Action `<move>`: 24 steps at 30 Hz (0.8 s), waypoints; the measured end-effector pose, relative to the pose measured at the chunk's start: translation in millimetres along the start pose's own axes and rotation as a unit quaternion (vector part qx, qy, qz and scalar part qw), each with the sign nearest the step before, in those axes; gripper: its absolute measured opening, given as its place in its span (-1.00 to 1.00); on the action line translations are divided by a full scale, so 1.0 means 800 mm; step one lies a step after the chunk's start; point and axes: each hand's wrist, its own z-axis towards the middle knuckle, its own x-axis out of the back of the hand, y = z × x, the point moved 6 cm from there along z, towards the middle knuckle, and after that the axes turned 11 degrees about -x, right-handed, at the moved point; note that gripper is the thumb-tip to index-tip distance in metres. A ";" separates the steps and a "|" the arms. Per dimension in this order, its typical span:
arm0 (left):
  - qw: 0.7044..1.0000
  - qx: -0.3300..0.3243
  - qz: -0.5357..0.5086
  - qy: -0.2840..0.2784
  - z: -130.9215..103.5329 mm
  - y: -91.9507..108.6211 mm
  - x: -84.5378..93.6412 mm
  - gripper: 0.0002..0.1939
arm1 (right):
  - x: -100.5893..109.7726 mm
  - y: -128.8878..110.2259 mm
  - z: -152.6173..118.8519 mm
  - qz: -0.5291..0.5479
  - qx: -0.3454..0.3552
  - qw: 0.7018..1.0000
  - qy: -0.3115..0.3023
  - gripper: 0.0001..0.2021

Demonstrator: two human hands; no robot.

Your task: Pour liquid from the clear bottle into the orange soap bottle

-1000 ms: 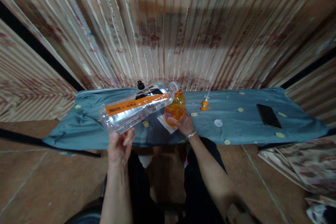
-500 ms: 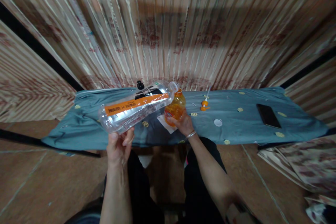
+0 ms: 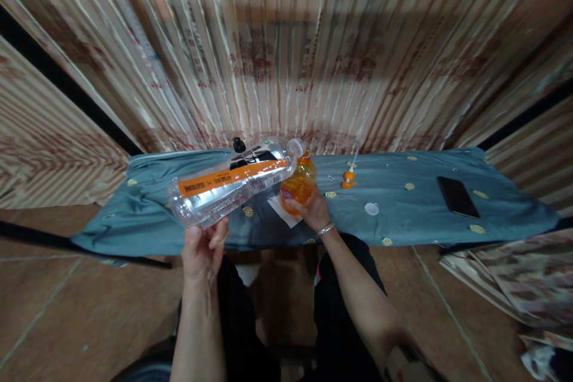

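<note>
My left hand holds a large clear bottle with an orange and silver label from below, near its base. The bottle lies tilted in the air, its uncapped neck up at the right, over the mouth of an orange bottle. Around the orange bottle's lower part my right hand is closed, with a bangle at the wrist. Under that bottle a white paper lies on the blue cloth. Whether liquid runs between the two mouths is too small to tell.
An orange pump top with a thin tube lies right of the bottles on the cloth-covered table. Farther right is a dark phone. A small black object sits at the back edge, before a striped curtain.
</note>
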 end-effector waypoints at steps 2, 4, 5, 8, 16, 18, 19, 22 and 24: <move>1.000 0.001 0.002 -0.005 0.000 0.001 -0.001 -0.55 | 0.000 -0.001 0.000 0.006 0.004 1.000 -0.003 -0.38; 1.000 0.001 0.003 -0.008 0.000 0.001 -0.001 -0.57 | 0.000 -0.001 0.000 0.008 0.007 1.000 -0.004 -0.39; 1.000 0.001 0.003 -0.007 0.000 0.001 -0.001 -0.57 | 0.000 -0.001 0.000 0.006 0.006 1.000 -0.002 -0.38; 1.000 0.001 0.000 -0.001 -0.001 0.000 0.000 -0.56 | 0.000 -0.001 0.000 0.005 0.008 1.000 0.002 -0.36; 1.000 0.000 -0.003 0.003 -0.001 0.000 0.001 -0.56 | 0.000 0.000 0.000 -0.005 -0.003 1.000 0.000 -0.39; 1.000 0.002 -0.002 0.003 -0.001 0.000 0.000 -0.55 | 0.001 -0.001 0.000 -0.009 -0.005 1.000 0.003 -0.38; 1.000 0.003 -0.001 0.002 -0.001 0.000 0.000 -0.55 | 0.001 -0.001 0.000 -0.013 -0.008 1.000 0.004 -0.38; 1.000 0.003 0.003 -0.002 -0.001 0.002 -0.001 -0.52 | 0.000 -0.001 0.000 -0.019 -0.008 1.000 0.004 -0.37; 1.000 0.001 0.005 -0.005 -0.001 0.002 -0.003 -0.53 | 0.000 0.000 0.000 -0.015 -0.002 1.000 0.003 -0.37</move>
